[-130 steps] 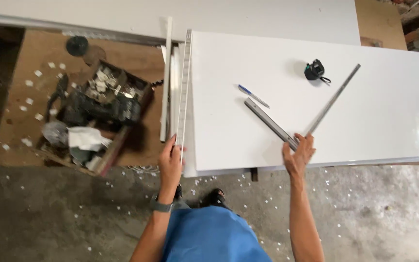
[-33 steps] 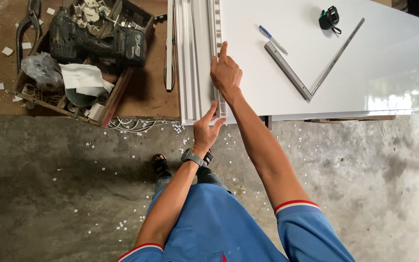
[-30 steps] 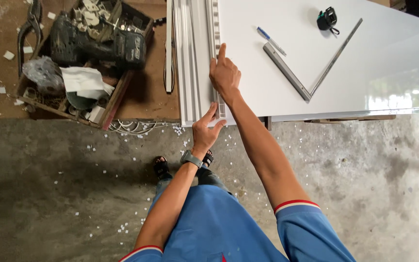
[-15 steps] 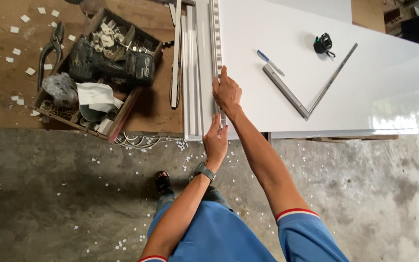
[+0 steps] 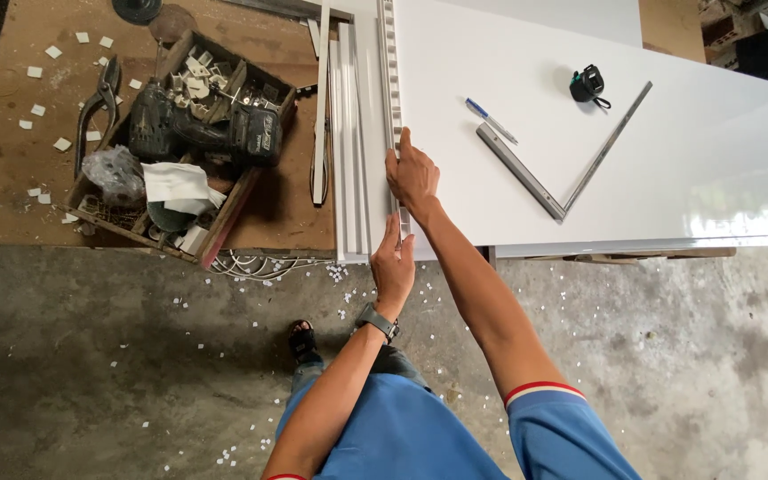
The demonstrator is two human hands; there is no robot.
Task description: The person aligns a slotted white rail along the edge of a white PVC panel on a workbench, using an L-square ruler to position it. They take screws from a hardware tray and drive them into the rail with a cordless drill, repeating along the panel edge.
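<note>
A long white perforated strip [image 5: 392, 80] lies along the left edge of a big white panel [image 5: 668, 160]. My right hand [image 5: 412, 173] presses flat on this strip, fingers stretched along it. Just below, my left hand [image 5: 393, 264] touches the strip's near end at the panel's corner, fingers extended; a watch is on that wrist. Several plain white strips [image 5: 348, 133] lie side by side left of the perforated one.
On the panel lie a metal framing square [image 5: 571, 156], a blue pen [image 5: 491, 120] and a black tape measure [image 5: 587, 84]. A wooden crate [image 5: 184, 151] with a cordless drill, rags and white clips sits on a brown board at left, pliers [image 5: 95, 107] beside it. Concrete floor with white scraps below.
My hands left the panel's front edge and came together on the perforated strip at the panel's left side. In the last second both slid slightly along it as the view shifted.
</note>
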